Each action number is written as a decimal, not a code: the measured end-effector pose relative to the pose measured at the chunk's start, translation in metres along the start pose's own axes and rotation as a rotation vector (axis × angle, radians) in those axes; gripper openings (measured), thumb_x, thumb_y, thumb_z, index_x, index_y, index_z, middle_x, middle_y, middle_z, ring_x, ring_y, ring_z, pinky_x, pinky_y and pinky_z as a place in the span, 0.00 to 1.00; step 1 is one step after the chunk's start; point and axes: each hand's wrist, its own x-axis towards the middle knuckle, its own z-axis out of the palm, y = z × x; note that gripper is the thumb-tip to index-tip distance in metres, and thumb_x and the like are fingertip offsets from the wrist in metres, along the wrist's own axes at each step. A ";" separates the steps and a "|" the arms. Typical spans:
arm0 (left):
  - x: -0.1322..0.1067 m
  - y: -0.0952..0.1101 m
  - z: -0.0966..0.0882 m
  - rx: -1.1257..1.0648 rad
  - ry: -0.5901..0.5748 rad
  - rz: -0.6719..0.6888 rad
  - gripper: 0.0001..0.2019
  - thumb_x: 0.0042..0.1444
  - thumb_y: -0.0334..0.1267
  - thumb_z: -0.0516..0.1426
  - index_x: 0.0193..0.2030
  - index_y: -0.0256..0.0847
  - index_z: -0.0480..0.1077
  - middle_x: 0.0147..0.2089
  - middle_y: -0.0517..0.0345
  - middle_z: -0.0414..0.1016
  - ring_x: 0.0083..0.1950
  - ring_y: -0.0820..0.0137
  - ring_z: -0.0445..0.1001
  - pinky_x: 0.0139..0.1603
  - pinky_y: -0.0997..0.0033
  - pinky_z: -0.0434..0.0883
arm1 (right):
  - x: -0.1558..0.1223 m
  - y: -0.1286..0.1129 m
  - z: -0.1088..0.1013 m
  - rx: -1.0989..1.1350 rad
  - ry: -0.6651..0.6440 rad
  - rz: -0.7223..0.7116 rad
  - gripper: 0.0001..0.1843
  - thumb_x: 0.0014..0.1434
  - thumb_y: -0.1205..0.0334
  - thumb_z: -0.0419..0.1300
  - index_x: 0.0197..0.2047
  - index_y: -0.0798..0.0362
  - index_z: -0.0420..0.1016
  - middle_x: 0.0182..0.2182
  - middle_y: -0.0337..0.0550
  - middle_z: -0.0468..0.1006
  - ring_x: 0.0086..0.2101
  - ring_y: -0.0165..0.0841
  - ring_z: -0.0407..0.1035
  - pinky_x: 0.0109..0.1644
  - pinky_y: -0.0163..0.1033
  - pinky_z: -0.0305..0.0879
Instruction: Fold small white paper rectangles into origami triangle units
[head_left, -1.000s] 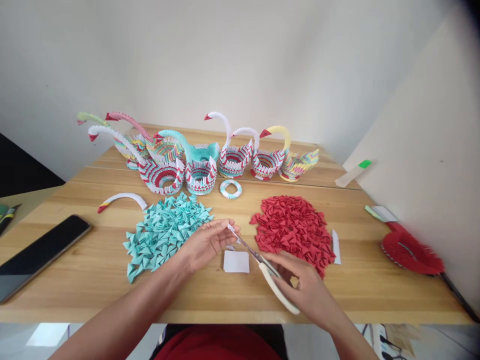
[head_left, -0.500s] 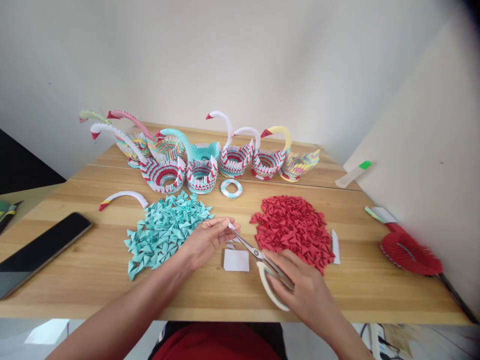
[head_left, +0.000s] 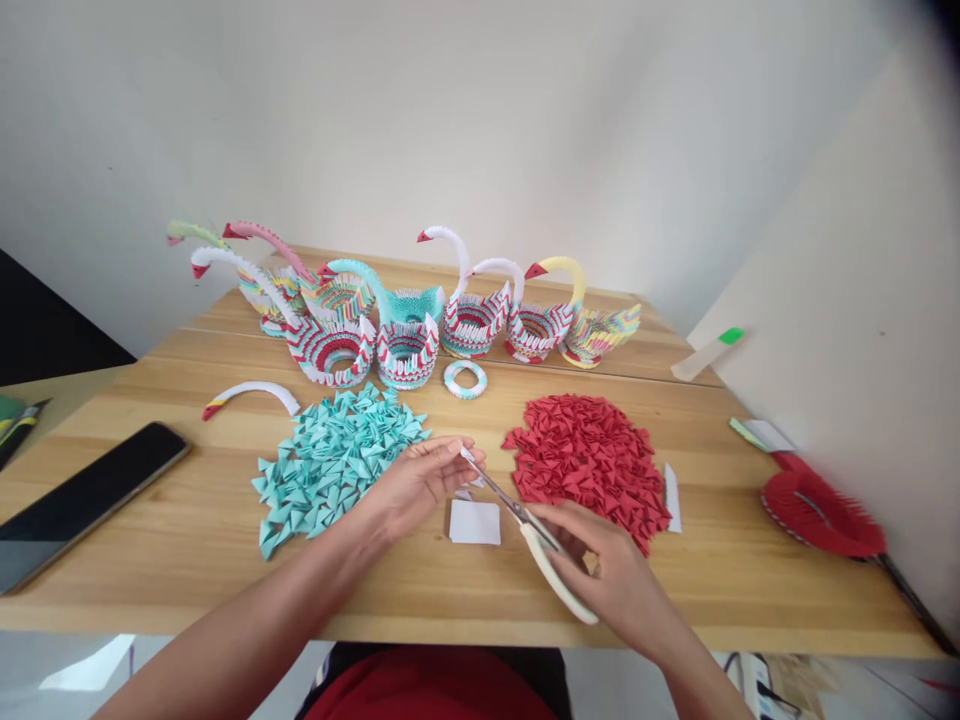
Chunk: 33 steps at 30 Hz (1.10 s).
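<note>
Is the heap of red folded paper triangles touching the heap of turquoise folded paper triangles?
Apart. The head view shows bare wooden table between the heap of red folded paper triangles and the heap of turquoise folded paper triangles.

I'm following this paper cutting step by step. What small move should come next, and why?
Probably reopen the scissors and feed the small white paper deeper between the blades. The right hand has them shut at the piece pinched by the left hand, and cut scraps lie below.

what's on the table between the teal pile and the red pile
In the head view: the left hand, scissors in the right hand, and a white paper square.
</note>
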 end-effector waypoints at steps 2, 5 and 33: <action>0.000 0.000 0.000 -0.009 -0.001 -0.007 0.10 0.51 0.34 0.65 0.38 0.31 0.75 0.38 0.47 0.79 0.41 0.66 0.78 0.46 0.71 0.72 | 0.001 -0.001 0.000 0.025 -0.010 0.020 0.17 0.59 0.60 0.57 0.52 0.49 0.74 0.39 0.43 0.78 0.28 0.29 0.69 0.33 0.34 0.69; -0.001 0.001 0.000 -0.017 -0.001 -0.004 0.09 0.51 0.34 0.65 0.38 0.31 0.75 0.38 0.47 0.79 0.41 0.67 0.78 0.46 0.70 0.72 | 0.001 -0.001 0.000 0.045 -0.024 0.029 0.17 0.60 0.59 0.57 0.52 0.48 0.74 0.37 0.43 0.77 0.28 0.29 0.69 0.34 0.34 0.68; 0.000 0.004 0.002 0.011 0.012 0.005 0.11 0.49 0.36 0.66 0.37 0.31 0.76 0.38 0.47 0.79 0.39 0.66 0.78 0.45 0.70 0.72 | 0.001 0.002 0.001 0.008 0.016 -0.003 0.17 0.58 0.61 0.58 0.52 0.49 0.74 0.38 0.43 0.78 0.28 0.29 0.70 0.35 0.34 0.69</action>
